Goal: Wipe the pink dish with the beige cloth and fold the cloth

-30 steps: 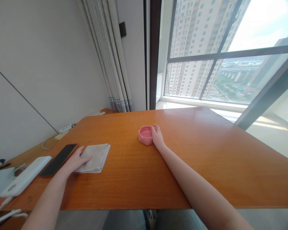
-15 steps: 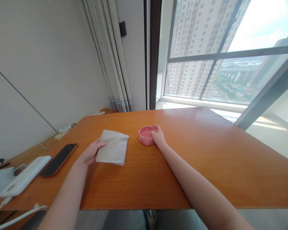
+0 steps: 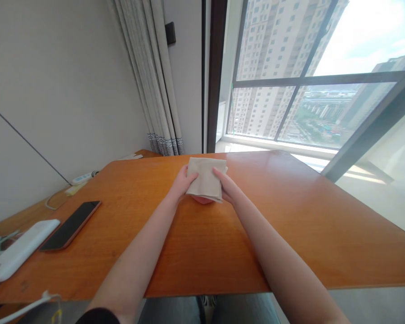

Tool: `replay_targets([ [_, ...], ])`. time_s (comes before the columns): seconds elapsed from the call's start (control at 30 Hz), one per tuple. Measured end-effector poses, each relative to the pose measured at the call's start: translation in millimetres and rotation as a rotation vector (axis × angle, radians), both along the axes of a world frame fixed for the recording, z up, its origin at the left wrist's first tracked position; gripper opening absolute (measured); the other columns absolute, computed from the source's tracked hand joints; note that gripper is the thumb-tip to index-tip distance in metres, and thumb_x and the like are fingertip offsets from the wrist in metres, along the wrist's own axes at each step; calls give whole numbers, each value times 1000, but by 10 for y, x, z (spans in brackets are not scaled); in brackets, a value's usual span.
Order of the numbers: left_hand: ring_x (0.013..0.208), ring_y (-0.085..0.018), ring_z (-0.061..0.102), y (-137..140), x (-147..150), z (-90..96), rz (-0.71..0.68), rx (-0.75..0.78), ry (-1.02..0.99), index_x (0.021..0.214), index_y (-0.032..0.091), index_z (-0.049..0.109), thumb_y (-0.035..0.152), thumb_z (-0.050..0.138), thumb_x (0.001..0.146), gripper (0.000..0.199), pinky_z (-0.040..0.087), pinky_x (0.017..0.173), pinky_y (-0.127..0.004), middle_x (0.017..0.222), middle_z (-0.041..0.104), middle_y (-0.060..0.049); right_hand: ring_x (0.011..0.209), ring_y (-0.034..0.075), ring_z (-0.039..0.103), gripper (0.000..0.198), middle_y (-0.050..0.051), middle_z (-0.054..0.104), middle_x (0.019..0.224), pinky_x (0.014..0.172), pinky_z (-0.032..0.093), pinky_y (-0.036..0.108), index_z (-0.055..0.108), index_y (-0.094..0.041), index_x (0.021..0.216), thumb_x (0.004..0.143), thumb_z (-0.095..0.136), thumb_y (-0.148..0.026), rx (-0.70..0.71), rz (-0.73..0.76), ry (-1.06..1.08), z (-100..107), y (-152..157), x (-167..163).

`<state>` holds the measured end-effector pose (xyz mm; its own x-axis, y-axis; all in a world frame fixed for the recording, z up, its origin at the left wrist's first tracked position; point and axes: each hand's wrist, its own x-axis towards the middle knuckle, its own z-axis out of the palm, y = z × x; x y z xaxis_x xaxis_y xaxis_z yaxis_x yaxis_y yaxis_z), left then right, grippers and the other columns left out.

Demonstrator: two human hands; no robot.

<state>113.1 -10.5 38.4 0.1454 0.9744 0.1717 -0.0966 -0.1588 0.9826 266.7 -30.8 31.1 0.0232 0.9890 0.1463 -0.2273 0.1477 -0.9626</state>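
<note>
A folded off-white cloth (image 3: 205, 177) is held between both hands near the middle of the table. My left hand (image 3: 184, 181) grips its left edge, thumb on top. My right hand (image 3: 225, 184) pinches the right edge, also with the thumb on top. Under the cloth is a small pink dish (image 3: 202, 200) with angled sides; only its front lower part shows, the rest being covered. Whether the cloth rests on the dish's rim I cannot tell.
At the left of the wooden table (image 3: 290, 216) lie a dark phone (image 3: 70, 226) and a white power bank (image 3: 22, 249). A white cable (image 3: 23, 310) crosses the near left corner. A power strip (image 3: 82, 178) lies by the wall.
My left hand has carried the cloth rightward over the pink dish. My right hand has let go of the dish's rim and taken the cloth's right edge.
</note>
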Motion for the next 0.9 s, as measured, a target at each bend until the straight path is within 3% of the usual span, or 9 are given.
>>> replay_targets([
  [0.1,100,-22,61,43,-58,-212,104,94,36,110,18,45,34,63,74,43,45,89,-38,103,66,-9,93,25,63,35,8,69,96,85,51,40,61,-17,101,71,67,-33,-84,-71,161,2,72,144],
  [0.2,107,-21,57,95,-150,-455,304,109,139,102,18,47,30,60,75,32,41,94,-36,111,62,-12,98,22,61,32,5,66,104,89,48,39,59,-19,107,77,58,-32,145,-427,130,79,102,293],
  [0.27,108,-22,56,131,-190,-592,320,38,273,99,17,51,29,60,75,29,41,94,-35,114,60,-14,104,21,57,29,4,65,106,93,43,38,60,-21,106,82,51,-33,344,-519,-122,136,71,338],
  [0.37,104,-22,58,159,-200,-711,211,11,430,100,17,56,35,53,80,27,41,92,-34,109,64,-11,101,22,57,23,4,67,100,92,41,36,64,-23,96,83,46,-27,441,-309,-713,158,-46,254],
  [0.47,97,-22,60,147,-179,-737,174,92,525,94,19,61,40,44,84,28,42,88,-35,99,67,-8,87,21,60,16,3,68,85,95,34,41,64,-23,84,80,50,-30,384,45,-1274,99,-180,66],
  [0.53,91,-22,60,131,-170,-733,183,114,559,88,20,62,42,43,84,29,43,85,-34,93,68,-6,86,22,58,20,2,67,83,96,30,45,63,-23,83,75,58,-41,335,137,-1467,48,-240,-38],
  [0.73,89,-21,60,109,-172,-737,200,107,541,81,22,61,41,45,84,25,42,87,-36,87,68,-4,94,28,53,23,10,67,86,74,36,37,64,-20,81,72,66,-41,201,-18,-1592,-74,-242,-154],
  [0.8,93,-21,59,81,-126,-722,181,64,418,90,23,61,39,52,82,20,41,90,-36,93,68,-4,90,27,54,21,10,67,84,72,36,36,65,-20,78,70,69,-39,209,-49,-1579,-111,-218,-166],
  [0.9,94,-18,61,-24,41,-653,143,-64,71,120,25,47,37,60,78,46,44,88,-34,107,65,-5,88,25,53,21,9,67,85,74,34,37,64,-20,81,72,68,-38,280,-148,-1525,-159,-192,-195],
])
